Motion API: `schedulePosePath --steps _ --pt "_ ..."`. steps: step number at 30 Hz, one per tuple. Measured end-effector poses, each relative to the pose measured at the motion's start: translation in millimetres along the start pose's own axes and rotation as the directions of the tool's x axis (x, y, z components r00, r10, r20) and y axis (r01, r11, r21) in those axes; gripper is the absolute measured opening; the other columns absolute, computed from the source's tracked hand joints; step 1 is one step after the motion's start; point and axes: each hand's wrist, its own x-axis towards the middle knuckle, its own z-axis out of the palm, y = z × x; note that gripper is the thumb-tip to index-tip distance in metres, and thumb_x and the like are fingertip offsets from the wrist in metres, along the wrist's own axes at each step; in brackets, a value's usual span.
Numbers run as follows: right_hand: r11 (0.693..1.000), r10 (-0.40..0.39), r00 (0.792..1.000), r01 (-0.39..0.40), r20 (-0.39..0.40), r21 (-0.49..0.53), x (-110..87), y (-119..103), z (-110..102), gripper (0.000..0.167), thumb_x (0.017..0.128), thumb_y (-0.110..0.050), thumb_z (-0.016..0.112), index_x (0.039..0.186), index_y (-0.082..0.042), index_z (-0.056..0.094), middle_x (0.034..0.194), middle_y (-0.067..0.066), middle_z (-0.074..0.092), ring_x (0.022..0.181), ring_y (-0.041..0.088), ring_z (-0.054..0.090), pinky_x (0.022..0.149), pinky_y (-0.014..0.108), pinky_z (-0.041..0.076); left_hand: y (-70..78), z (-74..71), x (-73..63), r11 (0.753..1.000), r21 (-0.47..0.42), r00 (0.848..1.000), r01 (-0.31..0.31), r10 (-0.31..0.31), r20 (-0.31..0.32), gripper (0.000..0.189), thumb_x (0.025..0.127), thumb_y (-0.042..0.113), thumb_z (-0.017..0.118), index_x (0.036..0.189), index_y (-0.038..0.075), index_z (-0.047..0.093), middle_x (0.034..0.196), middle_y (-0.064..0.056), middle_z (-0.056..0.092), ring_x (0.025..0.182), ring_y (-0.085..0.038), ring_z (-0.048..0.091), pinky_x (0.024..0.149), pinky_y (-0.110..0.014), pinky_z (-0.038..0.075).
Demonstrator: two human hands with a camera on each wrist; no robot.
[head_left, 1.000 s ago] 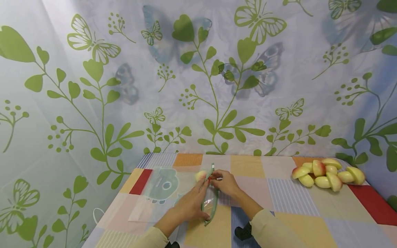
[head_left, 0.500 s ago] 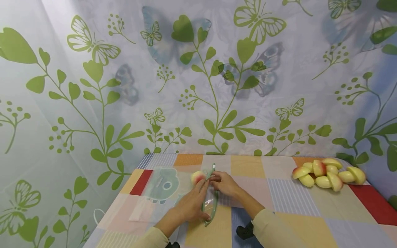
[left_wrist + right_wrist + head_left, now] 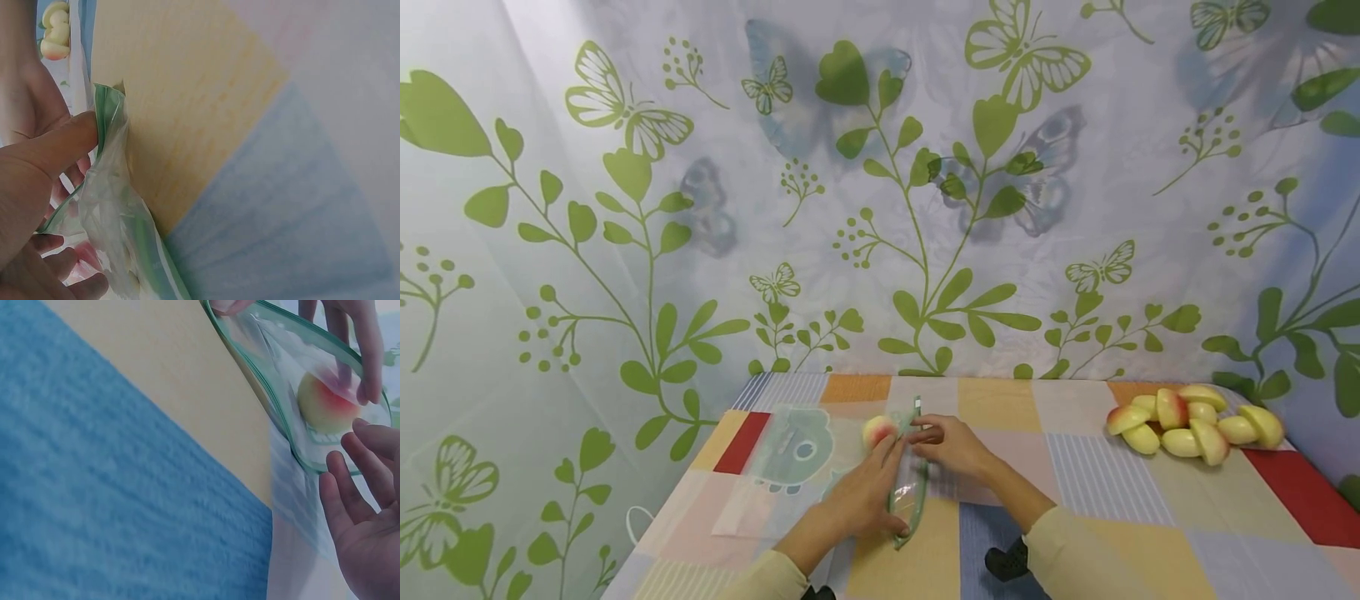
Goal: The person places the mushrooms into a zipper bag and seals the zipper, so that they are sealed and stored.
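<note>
On the multicoloured patchwork cloth (image 3: 1150, 487) lies a green-rimmed, clear plastic bag with dinosaur print (image 3: 793, 450), containing a rounded yellow-and-red fruit piece (image 3: 320, 409). The left hand (image 3: 867, 493), thumb and fingers wide apart, holds the bag's mouth. Beside it, the right hand (image 3: 953, 444) has loosely bent, separated, unloaded fingers; contact cannot be determined.

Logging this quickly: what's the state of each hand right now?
Left hand: open, spread across the mouth of the bag.
Right hand: open, holding nothing, close to the bag's rim.
</note>
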Motion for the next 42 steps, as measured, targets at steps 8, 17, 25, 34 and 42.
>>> schedulePosePath --steps 8,17,25,34,42 --pt "1.0 -0.011 1.0 0.011 0.005 0.003 -6.9 -1 -12 0.046 0.097 -0.002 0.07 0.14 0.005 0.058 0.118 0.023 0.071 0.107 0.032 0.07 0.082 0.043 0.06 -1.7 1.2 0.8 1.0 -0.006 1.0 -0.009 0.009 -0.014 0.125 0.068 0.041 0.098 0.158 -0.009 0.026 0.163 -0.025 0.025 0.149 -0.034 0.033 0.116 -0.04 0.036" --pt "0.999 0.002 1.0 -0.002 0.0 -0.04 -18.2 -5 -28 0.047 0.098 -0.005 0.07 0.142 0.005 0.056 0.117 0.021 0.072 0.109 0.032 0.07 0.088 0.043 0.058 -1.0 -0.5 0.8 1.0 -0.001 1.0 -0.021 0.021 -0.023 0.125 0.068 0.04 0.098 0.158 -0.009 0.026 0.162 -0.026 0.028 0.148 -0.035 0.034 0.116 -0.041 0.036" --pt "0.999 0.019 1.0 -0.02 -0.014 -0.044 -25.7 -3 -47 0.05 0.097 -0.006 0.071 0.143 0.005 0.055 0.117 0.02 0.072 0.11 0.033 0.069 0.09 0.043 0.058 0.5 -1.2 0.7 1.0 -0.006 1.0 0.001 -0.001 -0.008 0.125 0.068 0.04 0.098 0.158 -0.008 0.026 0.163 -0.024 0.027 0.148 -0.034 0.034 0.117 -0.04 0.035" --pt "0.997 0.014 1.0 -0.014 0.003 -0.078 -37.1 -1 -66 0.052 0.098 -0.006 0.072 0.145 0.004 0.053 0.119 0.02 0.071 0.109 0.031 0.069 0.089 0.041 0.058 1.5 -2.0 1.2 1.0 -0.004 1.0 -0.015 0.015 -0.014 0.125 0.068 0.04 0.098 0.158 -0.009 0.026 0.162 -0.025 0.028 0.148 -0.034 0.033 0.117 -0.04 0.035" --pt "0.99 -0.007 1.0 0.008 0.011 -0.139 -48.0 1 -83 0.052 0.096 -0.009 0.074 0.143 0.005 0.055 0.117 0.02 0.071 0.11 0.034 0.068 0.089 0.043 0.057 0.3 0.0 2.5 1.0 0.002 1.0 -0.022 0.022 -0.006 0.126 0.067 0.04 0.098 0.157 -0.01 0.026 0.162 -0.026 0.027 0.149 -0.033 0.032 0.118 -0.039 0.032"
